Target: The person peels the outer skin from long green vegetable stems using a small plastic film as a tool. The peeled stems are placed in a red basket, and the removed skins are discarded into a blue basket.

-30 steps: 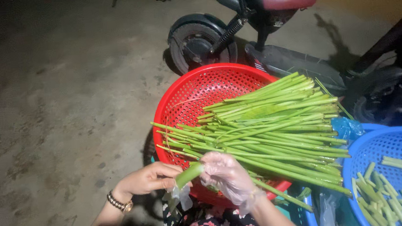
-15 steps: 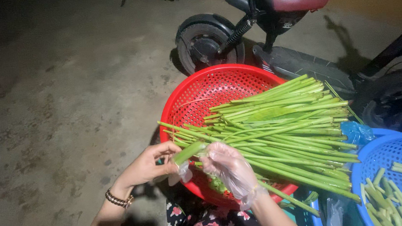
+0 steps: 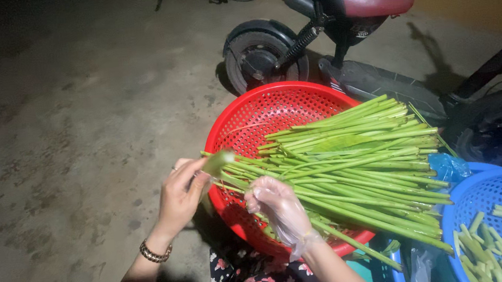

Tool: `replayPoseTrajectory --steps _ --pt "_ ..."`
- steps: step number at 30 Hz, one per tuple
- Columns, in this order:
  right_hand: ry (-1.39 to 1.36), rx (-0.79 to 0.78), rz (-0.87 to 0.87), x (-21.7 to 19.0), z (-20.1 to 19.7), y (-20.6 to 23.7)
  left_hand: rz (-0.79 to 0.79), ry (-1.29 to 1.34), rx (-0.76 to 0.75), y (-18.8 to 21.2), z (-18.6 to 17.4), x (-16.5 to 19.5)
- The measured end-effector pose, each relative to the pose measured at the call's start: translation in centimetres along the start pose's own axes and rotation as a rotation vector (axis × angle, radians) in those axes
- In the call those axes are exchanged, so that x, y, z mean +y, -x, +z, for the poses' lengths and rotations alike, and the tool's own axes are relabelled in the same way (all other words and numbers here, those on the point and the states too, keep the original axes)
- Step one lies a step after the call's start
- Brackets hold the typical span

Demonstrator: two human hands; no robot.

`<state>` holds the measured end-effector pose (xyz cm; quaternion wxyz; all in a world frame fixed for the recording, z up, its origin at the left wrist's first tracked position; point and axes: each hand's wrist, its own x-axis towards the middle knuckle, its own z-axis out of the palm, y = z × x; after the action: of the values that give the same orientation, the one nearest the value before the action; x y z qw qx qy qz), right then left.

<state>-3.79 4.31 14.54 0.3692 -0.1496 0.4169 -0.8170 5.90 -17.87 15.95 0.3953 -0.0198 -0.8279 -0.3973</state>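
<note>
Just one camera here, strapped to the person's head; it looks steeply down and a bit forward over their lap, close enough that both forearms enter from the bottom edge; the red basket (image 3: pixel 273 115) sits dead centre, the blue basket (image 3: pixel 497 192) gets clipped by the lower right corner; further out the view reaches concrete floor (image 3: pixel 68 127) and a parked scooter (image 3: pixel 342 6) along the top; no second view to compare with.

Concrete floor (image 3: pixel 68 127) (stained): red basket (image 3: pixel 249 123), blue basket (image 3: pixel 497 189), scooter (image 3: pixel 339 36).
</note>
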Motion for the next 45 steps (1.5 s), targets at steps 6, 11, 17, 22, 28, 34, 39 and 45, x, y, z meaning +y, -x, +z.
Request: replayPoseTrajectory --steps 6,11,17,22,28,34,39,45 --pt "0.075 0.054 -0.008 1.1 -1.6 1.2 -0.341 0.420 0.234 -0.7 -3.8 -4.9" --pt "0.279 0.203 -0.017 0.1 -7.0 2.5 -0.289 0.580 0.488 -1.1 -10.4 -7.3" --pt "0.506 0.479 -0.138 -3.4 -17.5 5.6 -0.294 0.649 0.748 0.2 -20.2 -6.8" --pt "0.581 0.535 -0.327 -6.7 -25.0 10.6 -0.349 0.847 0.902 2.0 -26.2 -7.0" --pt "0.640 0.582 -0.566 -12.6 -30.3 13.3 -0.680 0.575 0.978 3.6 -27.7 -7.5" --pt "0.681 0.665 -0.518 -16.8 -23.4 13.6 -0.896 0.023 0.785 5.5 -26.6 -6.9" --pt "0.551 0.386 -0.474 -14.2 -14.0 11.3 -0.613 0.019 0.329 5.0 -20.1 -7.8" --pt "1.057 0.177 -0.398 -9.9 -6.7 6.5 -0.682 0.334 -0.454 5.0 -4.5 -7.4"
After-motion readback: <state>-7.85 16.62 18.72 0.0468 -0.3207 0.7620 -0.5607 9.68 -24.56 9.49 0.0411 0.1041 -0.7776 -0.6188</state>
